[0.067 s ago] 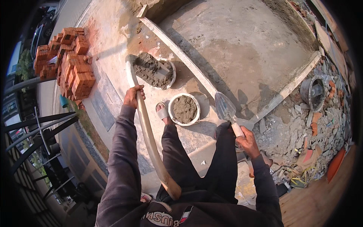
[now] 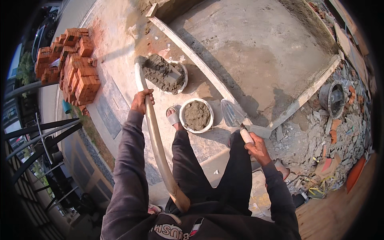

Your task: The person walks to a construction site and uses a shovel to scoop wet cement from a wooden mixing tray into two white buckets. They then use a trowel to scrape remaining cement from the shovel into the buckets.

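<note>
My left hand (image 2: pixel 143 101) is wrapped round the long, curved wooden handle of a hoe (image 2: pixel 157 140), whose lower end reaches my waist. Wet mortar (image 2: pixel 157 71) lies heaped on the hoe's head, over the far white bucket (image 2: pixel 185 82); the mortar hides most of the blade. In my right hand (image 2: pixel 258 149) is a pointing trowel (image 2: pixel 233 113), held by its pale handle. The trowel's blade is smeared grey and seems to carry no heap. To its left stands a second white bucket (image 2: pixel 183 120), filled with grey mortar (image 2: pixel 197 115).
Wooden boards (image 2: pixel 196 61) frame a grey bed (image 2: pixel 244 44) at the far right. Stacked red bricks (image 2: pixel 80 74) stand at the left. Broken rubble (image 2: pixel 316 140) covers the right side, where a black bucket (image 2: pixel 333 99) lies tipped. My sandaled foot (image 2: pixel 173 117) is beside the near bucket.
My right hand and the trowel have shifted slightly left, toward the near bucket. My left hand and the hoe have hardly moved.
</note>
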The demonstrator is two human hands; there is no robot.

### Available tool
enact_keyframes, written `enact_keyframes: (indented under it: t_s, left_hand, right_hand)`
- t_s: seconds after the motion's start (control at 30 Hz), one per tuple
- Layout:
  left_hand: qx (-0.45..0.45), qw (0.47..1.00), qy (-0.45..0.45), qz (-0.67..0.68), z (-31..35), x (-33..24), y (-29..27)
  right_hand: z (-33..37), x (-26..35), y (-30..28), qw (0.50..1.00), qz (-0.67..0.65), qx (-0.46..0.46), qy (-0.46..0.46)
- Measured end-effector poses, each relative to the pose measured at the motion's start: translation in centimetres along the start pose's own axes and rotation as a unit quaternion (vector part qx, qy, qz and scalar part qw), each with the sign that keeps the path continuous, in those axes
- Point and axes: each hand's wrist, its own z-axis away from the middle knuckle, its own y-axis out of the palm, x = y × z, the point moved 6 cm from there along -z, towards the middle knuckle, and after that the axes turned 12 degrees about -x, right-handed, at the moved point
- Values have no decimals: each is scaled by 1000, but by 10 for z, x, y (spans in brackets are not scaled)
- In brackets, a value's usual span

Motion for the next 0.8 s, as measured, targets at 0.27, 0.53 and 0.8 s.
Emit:
enact_keyframes:
  t_s: [0.27, 0.53, 0.8]
  left_hand:
    - [75, 985, 46, -149, -42, -35, -50]
    - [99, 986, 46, -127, -46, -45, -105]
    - [88, 987, 47, -129, -50, -47, -130]
  right_hand:
    - [-105, 19, 233, 950, 241, -67, -188]
    - [-189, 55, 341, 840, 449, -112, -284]
    - [-232, 68, 361, 778, 538, -100, -310]
